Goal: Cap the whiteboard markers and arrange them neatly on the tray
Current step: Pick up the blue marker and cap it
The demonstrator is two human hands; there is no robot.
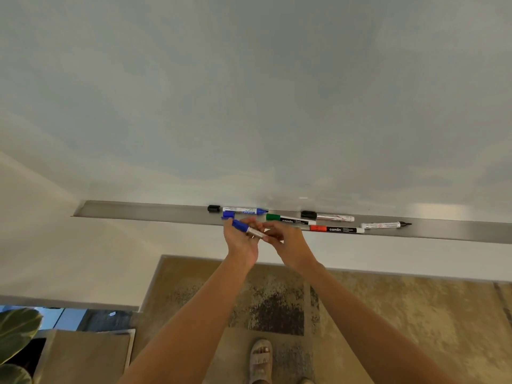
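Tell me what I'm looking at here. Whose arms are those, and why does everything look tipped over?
The picture comes from a camera worn on a person's head, looking forward and down, so you see their own two arms reaching out. The wide lens bends things a bit.

The big pale surface is a whiteboard. Along its bottom runs a metal tray for pens. On the tray lie several markers: a blue one with its tip bare, a green-capped one, a red-capped one, a black-capped one, and one with a bare black tip. A loose black cap and a loose blue cap lie there too.

The left hand and right hand together hold another blue marker, just in front of the tray. Below is a rug and a sandalled foot.
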